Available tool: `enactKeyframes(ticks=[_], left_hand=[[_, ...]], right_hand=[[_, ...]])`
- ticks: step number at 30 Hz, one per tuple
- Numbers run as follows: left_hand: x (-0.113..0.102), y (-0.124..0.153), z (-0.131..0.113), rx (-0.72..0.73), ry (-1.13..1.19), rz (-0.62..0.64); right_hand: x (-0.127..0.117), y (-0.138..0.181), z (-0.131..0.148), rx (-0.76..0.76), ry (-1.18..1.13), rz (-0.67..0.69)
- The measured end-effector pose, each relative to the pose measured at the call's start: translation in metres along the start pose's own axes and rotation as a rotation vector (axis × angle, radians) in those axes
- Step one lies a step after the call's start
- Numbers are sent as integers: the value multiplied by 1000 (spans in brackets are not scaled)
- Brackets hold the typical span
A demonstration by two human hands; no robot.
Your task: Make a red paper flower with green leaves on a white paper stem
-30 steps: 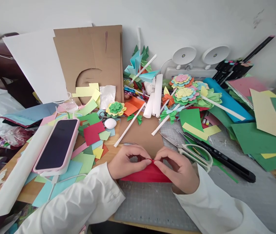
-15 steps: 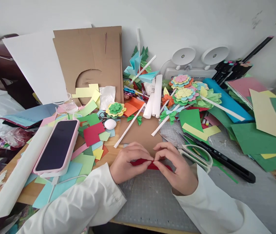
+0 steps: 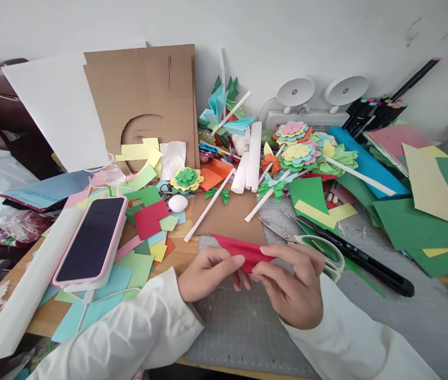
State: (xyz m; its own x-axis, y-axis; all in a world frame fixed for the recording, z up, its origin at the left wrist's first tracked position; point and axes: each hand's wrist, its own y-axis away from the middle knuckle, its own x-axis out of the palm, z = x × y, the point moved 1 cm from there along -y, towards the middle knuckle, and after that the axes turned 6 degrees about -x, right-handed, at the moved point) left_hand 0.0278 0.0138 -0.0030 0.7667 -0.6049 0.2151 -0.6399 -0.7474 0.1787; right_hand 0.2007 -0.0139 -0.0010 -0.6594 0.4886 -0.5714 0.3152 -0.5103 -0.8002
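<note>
A folded piece of red paper [image 3: 243, 249] is held up between my two hands, over the grey cutting mat [image 3: 243, 327]. My left hand [image 3: 213, 272] pinches its left part, thumb in front and fingers behind. At the right end, my right hand [image 3: 293, 279] grips it between thumb and fingers. Just past my right hand lie scissors [image 3: 322, 253] with pale handles, partly hidden by that hand. A sheet of brown cardboard [image 3: 227, 214] lies flat behind the red paper.
A phone [image 3: 93, 243] in a pink case rests at the left among coloured paper scraps [image 3: 150, 219]. Paper flowers [image 3: 297, 150] and white paper sticks [image 3: 210, 206] lie toward the wall. Right of the scissors is a long black tool [image 3: 366, 264]; green sheets [image 3: 425, 224] lie farther right.
The red paper has been raised and tilted up, so more of its face shows. My left fingers have moved behind it, and my right hand has shifted to its right end.
</note>
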Motion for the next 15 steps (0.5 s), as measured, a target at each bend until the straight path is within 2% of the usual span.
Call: enactKeyframes(ticks=[4,15], left_hand=[[-2,-2,-6,-14,11,-52],[-6,-2,-2,-86,45,-50]], right_hand=[[2,-2,2,10,13,20],[4,2,-2,59,19,41]])
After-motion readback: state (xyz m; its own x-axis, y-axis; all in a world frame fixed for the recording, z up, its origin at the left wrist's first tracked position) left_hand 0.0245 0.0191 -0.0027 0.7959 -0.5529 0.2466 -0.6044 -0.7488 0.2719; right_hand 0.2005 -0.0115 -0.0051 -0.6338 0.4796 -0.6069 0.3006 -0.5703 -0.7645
